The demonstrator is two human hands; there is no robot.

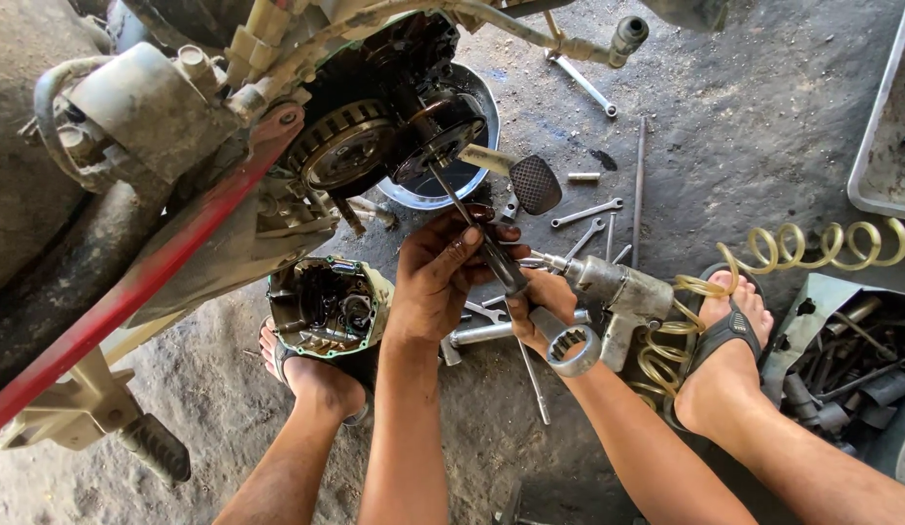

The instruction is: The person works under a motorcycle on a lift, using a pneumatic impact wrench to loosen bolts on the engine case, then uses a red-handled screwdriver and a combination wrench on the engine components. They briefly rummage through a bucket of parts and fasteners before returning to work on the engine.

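My left hand point(441, 277) grips a long screwdriver point(459, 206). Its thin shaft runs up to the dark round part point(438, 131) on the open side of a motorcycle engine. Just left of that sits the toothed clutch drum point(347, 148). My right hand point(542, 303) is close beside the left, under the screwdriver's dark handle, and holds a big ring spanner point(571, 347) with its ring end pointing down. The two hands nearly touch.
An engine cover point(328, 306) lies by my left foot point(311, 374). An air impact wrench point(620, 292) with a coiled yellow hose point(822, 245) lies by my right foot point(729, 335). Spanners point(586, 212), a metal bowl point(477, 173), a grey tray point(885, 146) and a box of tools point(851, 360) are around.
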